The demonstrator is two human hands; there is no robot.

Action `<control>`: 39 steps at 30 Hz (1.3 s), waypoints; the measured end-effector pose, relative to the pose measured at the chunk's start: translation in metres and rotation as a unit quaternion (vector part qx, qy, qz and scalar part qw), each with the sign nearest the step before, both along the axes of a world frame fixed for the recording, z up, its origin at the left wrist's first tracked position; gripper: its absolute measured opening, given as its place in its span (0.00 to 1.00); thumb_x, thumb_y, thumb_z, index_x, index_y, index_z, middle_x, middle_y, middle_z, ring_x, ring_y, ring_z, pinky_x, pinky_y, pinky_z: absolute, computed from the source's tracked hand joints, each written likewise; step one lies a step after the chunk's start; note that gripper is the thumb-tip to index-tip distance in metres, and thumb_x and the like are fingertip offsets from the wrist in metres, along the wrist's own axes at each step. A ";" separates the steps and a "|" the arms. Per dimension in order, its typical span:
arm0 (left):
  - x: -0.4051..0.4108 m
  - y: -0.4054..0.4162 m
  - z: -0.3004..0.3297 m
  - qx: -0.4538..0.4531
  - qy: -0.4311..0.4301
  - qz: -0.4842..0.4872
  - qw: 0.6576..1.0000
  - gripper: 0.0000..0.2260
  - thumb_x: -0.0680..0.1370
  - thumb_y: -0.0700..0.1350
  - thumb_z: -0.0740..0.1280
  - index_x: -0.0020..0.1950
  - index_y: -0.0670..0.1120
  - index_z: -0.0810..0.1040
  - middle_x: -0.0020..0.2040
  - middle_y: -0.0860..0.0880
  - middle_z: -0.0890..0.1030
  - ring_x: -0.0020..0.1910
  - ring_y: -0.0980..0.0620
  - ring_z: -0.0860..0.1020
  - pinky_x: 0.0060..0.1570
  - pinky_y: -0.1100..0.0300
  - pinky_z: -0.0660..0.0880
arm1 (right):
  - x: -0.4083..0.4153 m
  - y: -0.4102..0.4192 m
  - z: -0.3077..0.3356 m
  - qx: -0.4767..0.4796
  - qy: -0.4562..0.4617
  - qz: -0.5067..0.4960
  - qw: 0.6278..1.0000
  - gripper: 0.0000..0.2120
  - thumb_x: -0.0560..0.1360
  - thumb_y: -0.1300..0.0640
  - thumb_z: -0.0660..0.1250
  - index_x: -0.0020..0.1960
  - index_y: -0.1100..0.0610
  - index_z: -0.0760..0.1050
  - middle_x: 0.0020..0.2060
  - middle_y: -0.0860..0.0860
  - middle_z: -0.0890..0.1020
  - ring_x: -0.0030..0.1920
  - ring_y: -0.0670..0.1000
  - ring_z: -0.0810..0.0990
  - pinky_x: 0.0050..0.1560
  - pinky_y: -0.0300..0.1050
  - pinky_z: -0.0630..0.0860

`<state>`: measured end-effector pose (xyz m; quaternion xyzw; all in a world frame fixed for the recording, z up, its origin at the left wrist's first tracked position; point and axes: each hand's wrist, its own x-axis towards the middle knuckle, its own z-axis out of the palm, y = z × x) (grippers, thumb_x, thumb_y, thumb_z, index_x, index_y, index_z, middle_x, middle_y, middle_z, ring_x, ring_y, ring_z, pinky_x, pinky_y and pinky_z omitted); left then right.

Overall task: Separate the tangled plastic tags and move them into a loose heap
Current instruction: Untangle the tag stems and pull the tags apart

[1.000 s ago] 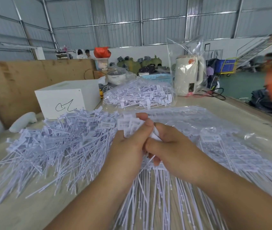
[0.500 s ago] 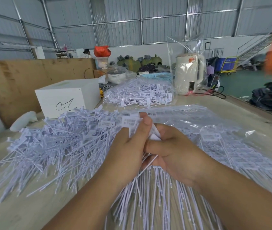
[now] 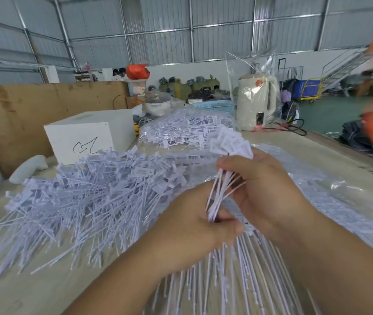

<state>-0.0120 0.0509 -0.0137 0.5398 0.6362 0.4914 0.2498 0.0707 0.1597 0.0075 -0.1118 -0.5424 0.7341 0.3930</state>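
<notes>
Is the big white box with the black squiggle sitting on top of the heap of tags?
No, the white cardboard box stands behind the loose heap of white plastic tags.

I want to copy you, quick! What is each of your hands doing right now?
Left hand: closed, pinching the lower stems of the bunch of tags.
Right hand: closed, gripping the same bunch just under its heads.
</notes>
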 end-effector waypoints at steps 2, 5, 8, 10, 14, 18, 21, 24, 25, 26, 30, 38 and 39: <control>-0.001 -0.001 0.001 0.009 -0.028 0.017 0.999 0.13 0.74 0.39 0.71 0.45 0.58 0.81 0.33 0.49 0.83 0.28 0.55 0.79 0.30 0.64 0.75 | -0.001 0.001 0.001 0.001 0.004 0.001 1.000 0.11 0.72 0.69 0.67 0.36 0.58 0.71 0.27 0.53 0.71 0.27 0.50 0.71 0.32 0.47 0.69; -0.012 -0.004 0.003 0.043 -0.026 0.050 0.998 0.10 0.79 0.39 0.67 0.44 0.53 0.82 0.27 0.49 0.78 0.23 0.56 0.74 0.26 0.66 0.71 | -0.002 -0.001 0.000 0.002 0.007 0.039 0.999 0.08 0.73 0.66 0.68 0.39 0.59 0.72 0.29 0.54 0.73 0.29 0.51 0.72 0.34 0.46 0.72; -0.017 -0.003 0.002 0.059 0.050 0.052 0.996 0.08 0.80 0.42 0.66 0.48 0.53 0.83 0.24 0.56 0.73 0.23 0.58 0.69 0.27 0.66 0.66 | -0.002 -0.001 -0.002 -0.006 0.017 0.049 0.999 0.05 0.72 0.65 0.69 0.41 0.59 0.74 0.30 0.53 0.74 0.30 0.50 0.74 0.35 0.44 0.75; -0.019 -0.003 0.001 0.072 0.093 0.063 0.991 0.06 0.80 0.45 0.66 0.49 0.52 0.83 0.23 0.58 0.69 0.23 0.61 0.66 0.26 0.67 0.62 | -0.002 -0.001 -0.001 -0.023 0.024 0.065 0.997 0.06 0.67 0.62 0.71 0.42 0.61 0.76 0.32 0.54 0.76 0.32 0.50 0.77 0.33 0.42 0.77; -0.030 -0.008 0.009 0.079 0.065 0.145 0.984 0.15 0.81 0.49 0.64 0.34 0.57 0.79 0.22 0.57 0.66 0.20 0.60 0.62 0.23 0.66 0.59 | -0.001 0.002 -0.001 -0.046 -0.032 0.091 0.994 0.18 0.62 0.59 0.73 0.50 0.62 0.73 0.40 0.57 0.80 0.38 0.52 0.79 0.38 0.43 0.80; -0.051 -0.015 0.018 0.063 0.093 0.312 0.943 0.19 0.80 0.55 0.63 0.30 0.51 0.72 0.22 0.55 0.69 0.21 0.59 0.67 0.29 0.59 0.61 | 0.005 0.004 0.002 0.122 -0.226 0.076 0.964 0.02 0.74 0.62 0.70 0.46 0.58 0.78 0.38 0.55 0.81 0.38 0.52 0.80 0.41 0.45 0.81; -0.072 -0.023 0.019 0.045 0.195 0.395 0.897 0.19 0.81 0.56 0.59 0.34 0.48 0.66 0.30 0.51 0.72 0.32 0.50 0.72 0.33 0.55 0.63 | 0.008 0.002 -0.002 0.406 -0.402 0.050 0.820 0.05 0.77 0.54 0.67 0.48 0.55 0.80 0.41 0.50 0.83 0.42 0.52 0.83 0.45 0.46 0.79; -0.092 -0.025 0.014 -0.098 0.280 0.430 0.853 0.16 0.81 0.56 0.56 0.51 0.43 0.74 0.47 0.42 0.79 0.47 0.40 0.77 0.46 0.50 0.72 | 0.004 0.001 -0.011 0.504 -0.454 0.060 0.732 0.10 0.78 0.61 0.61 0.51 0.67 0.77 0.47 0.63 0.81 0.38 0.58 0.78 0.38 0.50 0.75; -0.096 -0.024 0.012 -0.149 0.297 0.428 0.841 0.17 0.81 0.55 0.57 0.58 0.43 0.73 0.54 0.41 0.78 0.52 0.38 0.76 0.50 0.49 0.72 | 0.004 0.001 -0.011 0.504 -0.469 0.063 0.723 0.11 0.77 0.63 0.59 0.52 0.69 0.76 0.48 0.66 0.80 0.35 0.56 0.74 0.36 0.48 0.71; -0.097 -0.023 0.009 -0.189 0.304 0.421 0.834 0.19 0.81 0.55 0.57 0.63 0.42 0.71 0.59 0.40 0.75 0.56 0.38 0.75 0.53 0.48 0.73 | 0.003 0.002 -0.012 0.504 -0.484 0.062 0.712 0.11 0.76 0.64 0.58 0.52 0.70 0.75 0.48 0.67 0.80 0.35 0.53 0.72 0.36 0.46 0.68; -0.094 -0.017 0.001 -0.250 0.334 0.400 0.816 0.23 0.81 0.55 0.57 0.71 0.43 0.67 0.67 0.40 0.67 0.66 0.37 0.67 0.62 0.44 0.70 | 0.005 0.010 -0.017 0.536 -0.508 0.022 0.674 0.10 0.77 0.62 0.59 0.53 0.61 0.78 0.48 0.54 0.81 0.44 0.52 0.79 0.45 0.47 0.77; -0.085 -0.007 -0.009 -0.254 0.396 0.393 0.790 0.29 0.79 0.65 0.52 0.75 0.49 0.63 0.74 0.46 0.60 0.72 0.40 0.58 0.69 0.43 0.58 | 0.002 0.016 -0.023 0.548 -0.502 -0.026 0.668 0.19 0.79 0.50 0.60 0.70 0.45 0.66 0.64 0.46 0.67 0.55 0.49 0.72 0.50 0.44 0.70; -0.083 -0.007 -0.010 -0.226 0.392 0.396 0.799 0.30 0.79 0.65 0.52 0.75 0.49 0.62 0.76 0.46 0.58 0.73 0.41 0.56 0.70 0.43 0.56 | 0.001 0.016 -0.023 0.551 -0.506 -0.032 0.662 0.19 0.79 0.50 0.60 0.70 0.46 0.65 0.63 0.47 0.66 0.54 0.50 0.73 0.48 0.45 0.70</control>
